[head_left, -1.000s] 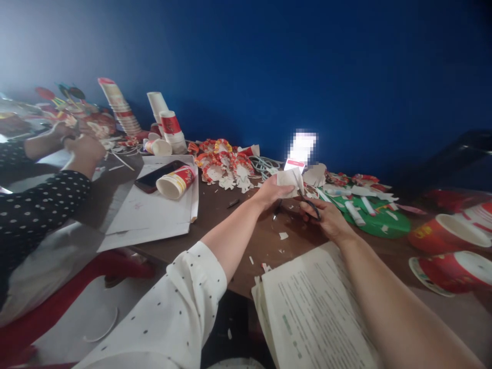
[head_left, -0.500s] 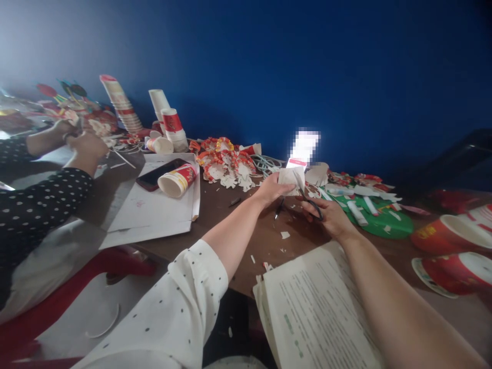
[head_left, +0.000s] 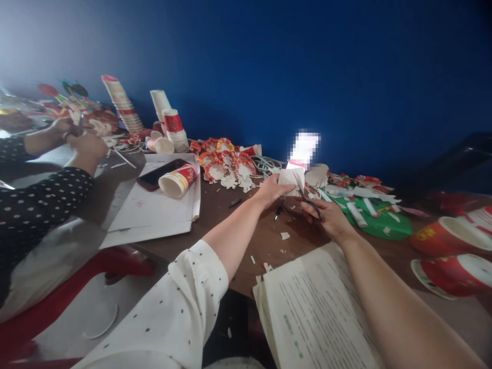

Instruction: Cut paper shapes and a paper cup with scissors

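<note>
My left hand point(head_left: 273, 191) grips a small piece of white paper point(head_left: 291, 178), fingers closed on its left side and lower edge. A pair of scissors point(head_left: 312, 207) with dark handles is in my right hand point(head_left: 331, 216), its blades up against the paper's right edge. How far the blades are parted is too small to tell. Right behind the paper stands a lit phone point(head_left: 297, 165), its screen partly blurred out. On the brown table point(head_left: 246, 246) below my hands lie a pen point(head_left: 279, 210) and small white scraps point(head_left: 285, 236).
Cut red-and-white paper shapes point(head_left: 226, 161) are heaped left of the phone. Paper cups point(head_left: 177, 180) lie and stand farther left; larger red cups point(head_left: 449, 233) are at the right. A green disc point(head_left: 392, 225) holds glue sticks. A printed booklet point(head_left: 315, 307) lies in front. At left, a co-worker's hands point(head_left: 84, 143) hold scissors.
My hands, the paper and the scissors stay in almost the same place. The co-worker's scissors blades now show more upright; otherwise the view has only shifted very slightly.
</note>
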{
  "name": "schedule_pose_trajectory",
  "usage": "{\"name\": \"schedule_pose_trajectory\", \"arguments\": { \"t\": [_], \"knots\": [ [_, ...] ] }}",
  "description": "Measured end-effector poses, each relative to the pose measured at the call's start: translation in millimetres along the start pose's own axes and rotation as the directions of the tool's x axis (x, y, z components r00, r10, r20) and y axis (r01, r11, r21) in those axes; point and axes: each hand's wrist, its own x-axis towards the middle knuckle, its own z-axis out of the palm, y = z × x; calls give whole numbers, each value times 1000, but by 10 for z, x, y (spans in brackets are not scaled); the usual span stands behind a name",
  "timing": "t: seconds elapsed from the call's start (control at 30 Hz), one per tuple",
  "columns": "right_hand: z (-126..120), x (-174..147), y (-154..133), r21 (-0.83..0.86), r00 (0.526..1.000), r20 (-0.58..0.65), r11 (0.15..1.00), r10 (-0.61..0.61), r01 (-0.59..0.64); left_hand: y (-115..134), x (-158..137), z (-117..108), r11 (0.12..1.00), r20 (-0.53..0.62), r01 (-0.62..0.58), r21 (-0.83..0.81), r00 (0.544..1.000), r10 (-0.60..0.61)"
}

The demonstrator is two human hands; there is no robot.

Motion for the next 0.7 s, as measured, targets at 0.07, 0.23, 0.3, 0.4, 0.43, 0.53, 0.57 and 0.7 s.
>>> {"name": "schedule_pose_trajectory", "arguments": {
  "t": [0.07,0.23,0.3,0.4,0.43,0.53,0.57,0.7],
  "knots": [
    [20,-16,-34,5,1000,-5,1000,10,-10,-22,17,-10,999,37,-46,22,998,45],
    [59,-38,-69,-19,999,-42,999,33,-34,-78,45,-17,997,52,-68,22,996,67],
    [59,-26,-41,-16,998,-57,999,28,-29,-86,41,-6,998,42,-56,-1,998,56],
    [48,-3,11,-24,998,-63,1000,9,-11,-88,28,14,999,25,-30,-39,999,31],
    [46,1,21,-26,998,-60,1000,4,-5,-87,24,20,999,19,-22,-48,1000,23],
    [59,-5,13,-9,999,-52,1000,10,-10,-80,9,33,998,17,-6,-62,1000,7],
    [68,-12,1,3,999,-52,1000,17,-17,-74,2,38,998,17,-3,-63,1000,4],
    [110,-37,-32,60,998,-53,998,33,-29,-30,-42,68,999,-8,11,-43,1000,-11]
  ]
}}
